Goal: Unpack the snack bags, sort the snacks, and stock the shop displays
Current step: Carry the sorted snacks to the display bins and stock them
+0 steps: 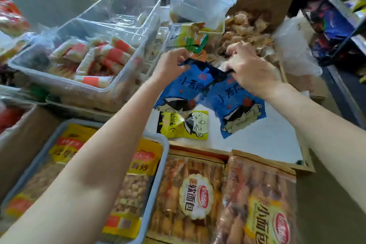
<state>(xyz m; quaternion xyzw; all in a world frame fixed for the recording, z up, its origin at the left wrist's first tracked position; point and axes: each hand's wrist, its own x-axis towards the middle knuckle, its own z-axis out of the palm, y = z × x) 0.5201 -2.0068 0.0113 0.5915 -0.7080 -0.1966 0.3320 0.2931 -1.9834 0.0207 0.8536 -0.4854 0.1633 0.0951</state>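
Two blue snack packets hang over a white tabletop (257, 138). My left hand (171, 63) pinches the top edge of the left blue packet (186, 89). My right hand (251, 67) grips the top of the right blue packet (237, 105). The two packets overlap in the middle. A yellow packet (184, 125) with the same cartoon print lies flat on the tabletop just below them. Beyond my hands sits a green and yellow snack bag (186, 35) beside a heap of clear-wrapped brown snacks (247, 27).
A clear bin (111, 87) of red-banded snack sticks stands at left, with another clear bin (122, 10) behind it. A grey tray (156, 180) of yellow nut bags and two bread packs (194, 200) lie nearest me. A cardboard box (265, 4) and shop shelves (340, 16) are at right.
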